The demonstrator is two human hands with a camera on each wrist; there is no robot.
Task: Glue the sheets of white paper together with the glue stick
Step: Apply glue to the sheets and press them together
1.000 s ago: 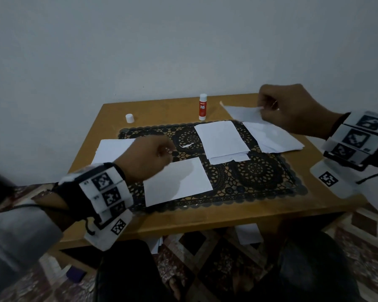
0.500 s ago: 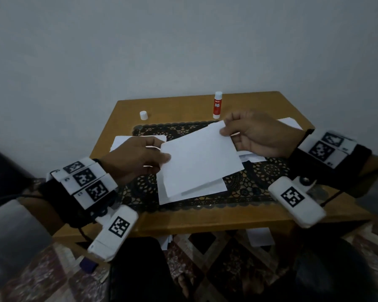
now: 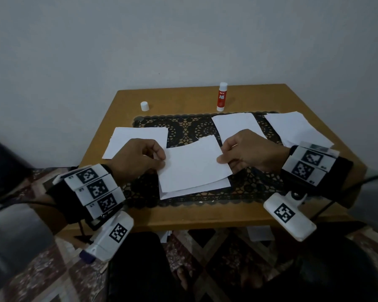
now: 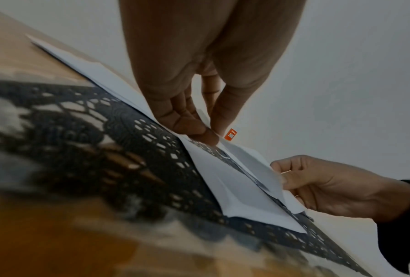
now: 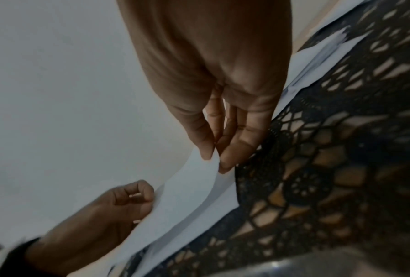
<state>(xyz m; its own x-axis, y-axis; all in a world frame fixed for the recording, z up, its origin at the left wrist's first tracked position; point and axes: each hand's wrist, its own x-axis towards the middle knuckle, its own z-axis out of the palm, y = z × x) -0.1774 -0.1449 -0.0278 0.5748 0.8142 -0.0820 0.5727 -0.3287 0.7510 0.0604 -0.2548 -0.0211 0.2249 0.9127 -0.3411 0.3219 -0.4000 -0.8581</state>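
top sheet [image 3: 193, 164], frame centre: pinched at opposite short edges by left hand [image 3: 138, 160] and right hand [image 3: 247, 151], skewed over lower sheet [image 3: 207, 187]; alignment judged pending.

Both hands' fingers [image 4: 189, 129] on sheet [image 4: 244, 198]

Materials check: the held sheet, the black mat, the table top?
Held sheet: thin matte white paper; it bows between the left hand and right hand.
Black mat: openwork lace-like, fabric or vinyl, unclear; the table shows through the holes.
Table: smooth tan wood or wood-look laminate.
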